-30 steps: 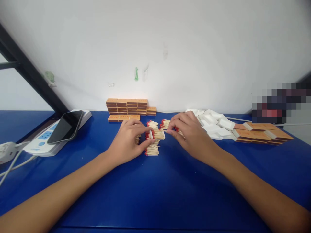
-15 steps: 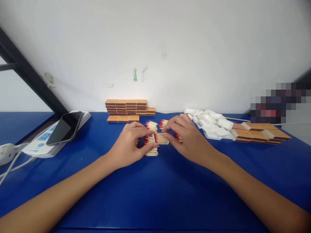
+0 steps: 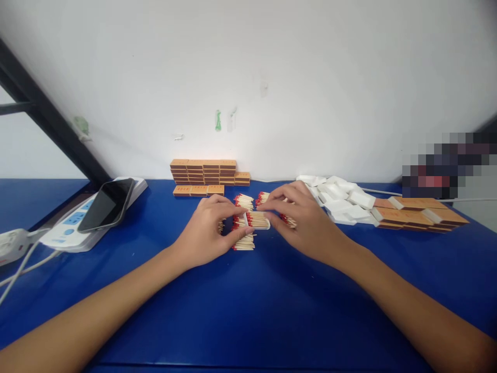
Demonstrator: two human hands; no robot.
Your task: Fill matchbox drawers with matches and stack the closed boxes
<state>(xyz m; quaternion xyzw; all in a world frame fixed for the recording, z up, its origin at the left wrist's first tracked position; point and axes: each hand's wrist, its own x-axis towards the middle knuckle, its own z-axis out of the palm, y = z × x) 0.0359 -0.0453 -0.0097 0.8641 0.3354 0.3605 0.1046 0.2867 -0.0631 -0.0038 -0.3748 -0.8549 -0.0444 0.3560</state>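
Above the blue tabletop point(image 3: 240, 311), the left hand point(image 3: 204, 228) pinches a tray end; the right hand point(image 3: 306, 217) curls in opposite, its grip unclear. White trays point(image 3: 337, 198) heap right, matchboxes point(image 3: 204, 172) stack far left. The match-filled tray point(image 3: 246, 220) sits between the hands, loose matches point(image 3: 244, 242) around it.

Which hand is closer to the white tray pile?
Right hand, just left of the white tray pile; the left hand is farther left, holding the match-filled tray.

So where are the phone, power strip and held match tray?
Phone point(image 3: 106, 205): head view, middle of its dark screen.
Power strip point(image 3: 69, 232): head view, its round blue patch.
Match tray point(image 3: 246, 219): head view, its white left end.
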